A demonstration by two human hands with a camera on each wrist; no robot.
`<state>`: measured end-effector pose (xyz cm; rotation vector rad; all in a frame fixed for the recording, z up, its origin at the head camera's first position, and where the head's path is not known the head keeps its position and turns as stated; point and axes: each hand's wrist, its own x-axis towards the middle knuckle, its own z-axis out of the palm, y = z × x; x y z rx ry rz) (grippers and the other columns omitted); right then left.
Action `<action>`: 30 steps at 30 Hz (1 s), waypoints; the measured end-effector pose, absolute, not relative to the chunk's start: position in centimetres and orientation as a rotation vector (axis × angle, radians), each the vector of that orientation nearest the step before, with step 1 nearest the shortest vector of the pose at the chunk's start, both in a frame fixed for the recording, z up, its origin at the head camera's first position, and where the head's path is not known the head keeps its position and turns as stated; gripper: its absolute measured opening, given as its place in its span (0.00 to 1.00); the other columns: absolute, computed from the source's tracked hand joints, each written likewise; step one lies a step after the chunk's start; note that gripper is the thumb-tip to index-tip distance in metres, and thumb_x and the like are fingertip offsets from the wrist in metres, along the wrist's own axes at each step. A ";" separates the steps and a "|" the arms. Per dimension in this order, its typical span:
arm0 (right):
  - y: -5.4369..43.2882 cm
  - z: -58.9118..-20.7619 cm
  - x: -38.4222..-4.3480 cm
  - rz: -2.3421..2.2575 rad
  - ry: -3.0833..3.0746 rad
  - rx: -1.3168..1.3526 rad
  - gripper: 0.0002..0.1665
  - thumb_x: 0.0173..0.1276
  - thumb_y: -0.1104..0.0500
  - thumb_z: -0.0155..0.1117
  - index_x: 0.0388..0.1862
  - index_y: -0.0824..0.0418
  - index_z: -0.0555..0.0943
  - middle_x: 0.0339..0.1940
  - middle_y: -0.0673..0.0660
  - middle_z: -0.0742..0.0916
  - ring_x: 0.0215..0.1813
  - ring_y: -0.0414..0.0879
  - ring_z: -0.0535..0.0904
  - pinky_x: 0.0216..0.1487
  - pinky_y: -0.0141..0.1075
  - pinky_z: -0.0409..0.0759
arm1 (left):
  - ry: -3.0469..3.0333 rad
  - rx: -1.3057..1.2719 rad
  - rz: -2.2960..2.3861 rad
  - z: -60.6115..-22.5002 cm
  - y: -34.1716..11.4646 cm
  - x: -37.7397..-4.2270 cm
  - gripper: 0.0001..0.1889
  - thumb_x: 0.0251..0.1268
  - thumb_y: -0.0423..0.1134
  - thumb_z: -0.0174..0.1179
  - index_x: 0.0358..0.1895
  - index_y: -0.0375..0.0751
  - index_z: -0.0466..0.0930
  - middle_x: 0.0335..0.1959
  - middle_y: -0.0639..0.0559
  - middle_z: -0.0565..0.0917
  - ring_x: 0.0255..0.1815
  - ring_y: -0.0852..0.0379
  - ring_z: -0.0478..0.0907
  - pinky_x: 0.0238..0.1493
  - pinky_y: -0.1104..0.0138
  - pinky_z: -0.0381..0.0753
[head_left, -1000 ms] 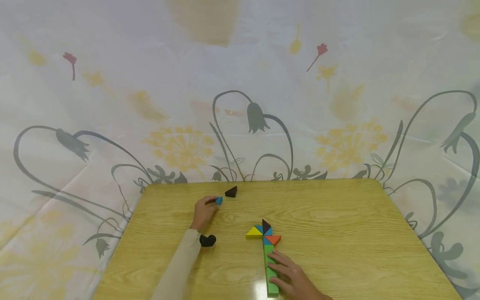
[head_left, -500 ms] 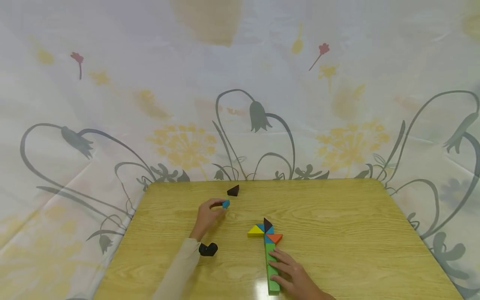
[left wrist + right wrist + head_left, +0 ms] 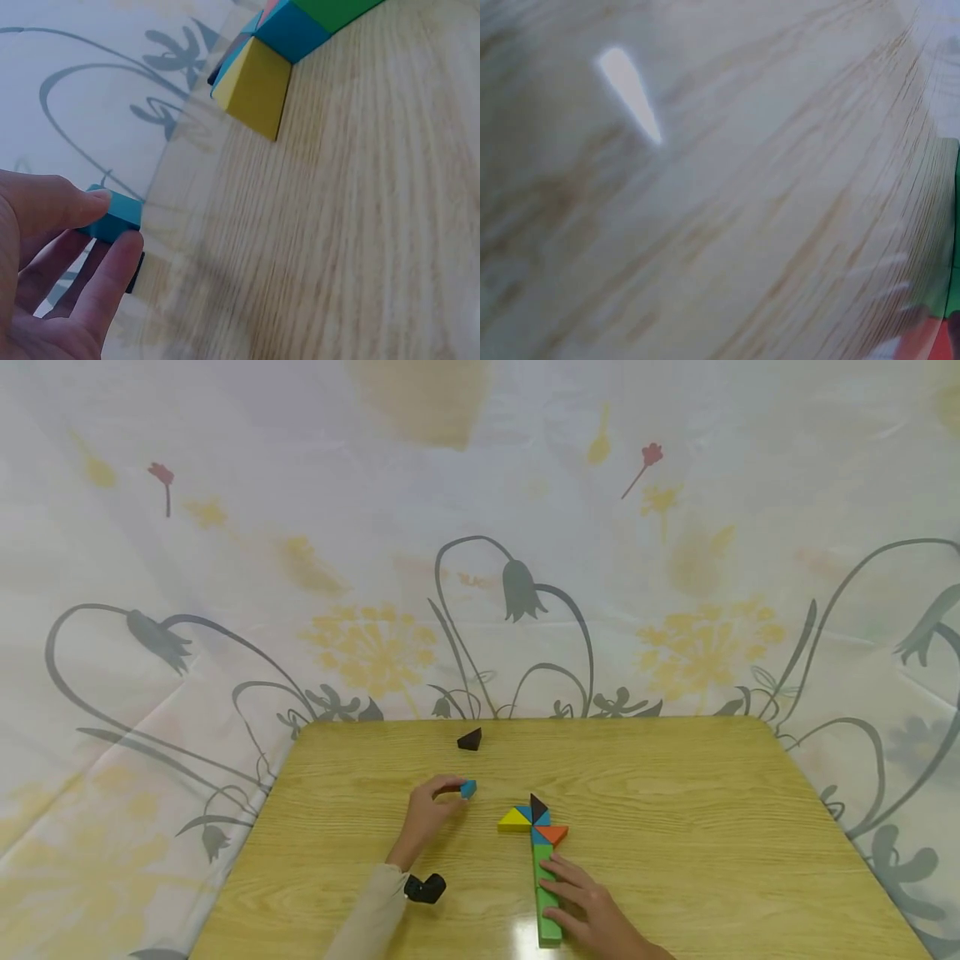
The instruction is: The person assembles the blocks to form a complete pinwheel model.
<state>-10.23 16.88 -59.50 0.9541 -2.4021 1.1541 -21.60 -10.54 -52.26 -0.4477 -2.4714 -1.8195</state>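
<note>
My left hand (image 3: 429,818) pinches a small blue triangular block (image 3: 468,789) between thumb and fingertips, above the table left of a pinwheel shape. The left wrist view shows the same blue block (image 3: 116,217) close up. Around the pinwheel's centre sit a yellow triangle (image 3: 513,821), a dark brown triangle (image 3: 537,810), an orange-red triangle (image 3: 553,834) and several blue pieces. A column of green blocks (image 3: 550,927) runs down from it as a stem. Along the stem's right side, the spread fingers of my right hand (image 3: 592,914) touch the green blocks.
A loose dark brown block (image 3: 470,740) lies near the back edge of the wood-grain table (image 3: 712,827). A black device (image 3: 425,888) is on the left wrist. Behind the table hangs a flower-printed sheet (image 3: 480,635).
My left hand has brought the blue block rightward and nearer, away from the loose dark block and towards the pinwheel. My right hand has stayed at the green stem.
</note>
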 end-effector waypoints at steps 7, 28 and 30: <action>16.9 -59.7 -10.2 1.177 -2.420 0.948 0.23 0.61 0.56 0.68 0.54 0.63 0.81 0.61 0.62 0.78 0.64 0.58 0.69 0.63 0.28 0.66 | -2.496 -0.424 -1.878 -51.8 -10.2 -20.3 0.16 0.58 0.25 0.63 0.51 0.27 0.79 0.50 0.35 0.79 0.51 0.37 0.76 0.51 0.50 0.78; 17.0 -60.3 -10.4 1.174 -2.406 0.951 0.23 0.60 0.56 0.69 0.54 0.62 0.81 0.61 0.61 0.77 0.64 0.58 0.69 0.63 0.26 0.65 | -2.496 -0.476 -1.974 -51.9 -8.9 -18.0 0.15 0.56 0.24 0.64 0.48 0.29 0.81 0.48 0.37 0.80 0.51 0.39 0.76 0.50 0.60 0.79; 17.0 -60.3 -10.4 1.173 -2.404 0.952 0.23 0.60 0.56 0.69 0.54 0.62 0.81 0.61 0.61 0.77 0.64 0.58 0.69 0.63 0.26 0.64 | -2.498 -0.479 -1.982 -51.9 -8.8 -17.7 0.15 0.56 0.24 0.64 0.48 0.29 0.81 0.48 0.37 0.80 0.51 0.39 0.76 0.51 0.58 0.79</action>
